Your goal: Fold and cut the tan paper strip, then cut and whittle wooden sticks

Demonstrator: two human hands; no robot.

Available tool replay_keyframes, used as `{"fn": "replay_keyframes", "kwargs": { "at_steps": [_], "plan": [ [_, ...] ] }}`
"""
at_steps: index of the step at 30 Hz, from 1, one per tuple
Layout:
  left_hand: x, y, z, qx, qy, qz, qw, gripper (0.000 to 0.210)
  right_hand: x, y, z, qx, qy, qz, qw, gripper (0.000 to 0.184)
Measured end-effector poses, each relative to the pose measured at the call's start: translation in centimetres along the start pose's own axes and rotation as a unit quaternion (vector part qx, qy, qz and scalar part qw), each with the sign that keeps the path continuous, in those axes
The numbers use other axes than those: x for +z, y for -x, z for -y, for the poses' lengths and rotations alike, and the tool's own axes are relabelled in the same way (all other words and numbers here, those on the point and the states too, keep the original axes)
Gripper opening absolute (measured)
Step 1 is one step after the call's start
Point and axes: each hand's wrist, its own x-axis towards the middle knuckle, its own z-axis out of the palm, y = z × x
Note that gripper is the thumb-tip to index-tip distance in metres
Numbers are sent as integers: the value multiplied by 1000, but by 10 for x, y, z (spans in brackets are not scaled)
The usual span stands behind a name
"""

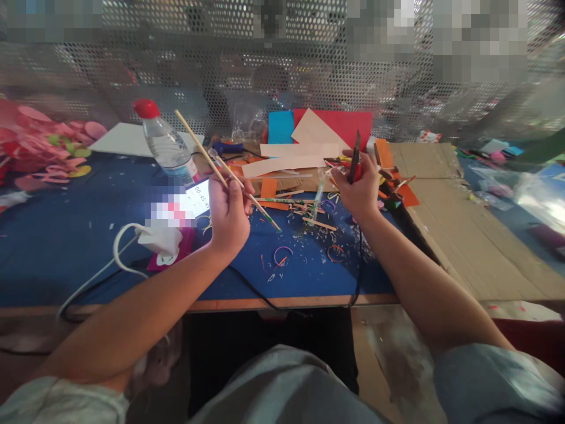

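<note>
Hands at a craft worktop [66, 259] covered in blue cloth, both raised above its middle, near the front edge. Left hand [229, 212]: fingers [241, 189] curled shut around a thin wooden stick [207, 156], which slants from upper left, past a red-capped water bottle [165, 144], down through the fist to a green-wrapped tip hanging over the cloth. Right hand [359, 188]: fingers closed on the red handle of a dark-bladed cutter [355, 156], blade pointing up and away; whether it is a knife or scissors cannot be told.

Judged from this pose, the step in hand is trimming or wrapping the stick. It goes best with the stick pinched close to the point worked on so it does not flex, the blade kept turned away from the left fingers, and the cut made over the cloth where the scraps already lie.

Around the hands: coloured slivers and curls [309, 247] toward the front edge, orange, red and blue card sheets [335, 126] at the back edge, cardboard [468, 224] along the right side, a white charger with cable [161, 238] and a lit phone [198, 197] left of centre.
</note>
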Motion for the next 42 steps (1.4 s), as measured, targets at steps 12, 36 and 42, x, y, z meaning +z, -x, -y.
{"fn": "replay_keyframes", "kwargs": {
  "at_steps": [12, 36, 42],
  "plan": [
    [-1, 2, 2, -60, -73, 114, 989, 23, 0, 14, 45, -14, -166, 125, 978, 29],
    [-2, 4, 13, -92, -124, 143, 977, 26, -14, 15, 42, 106, -384, 464, 792, 45],
    [-3, 7, 21, -122, -141, 160, 969, 25, -26, 14, 44, 53, -424, 629, 649, 49]
  ]
}}
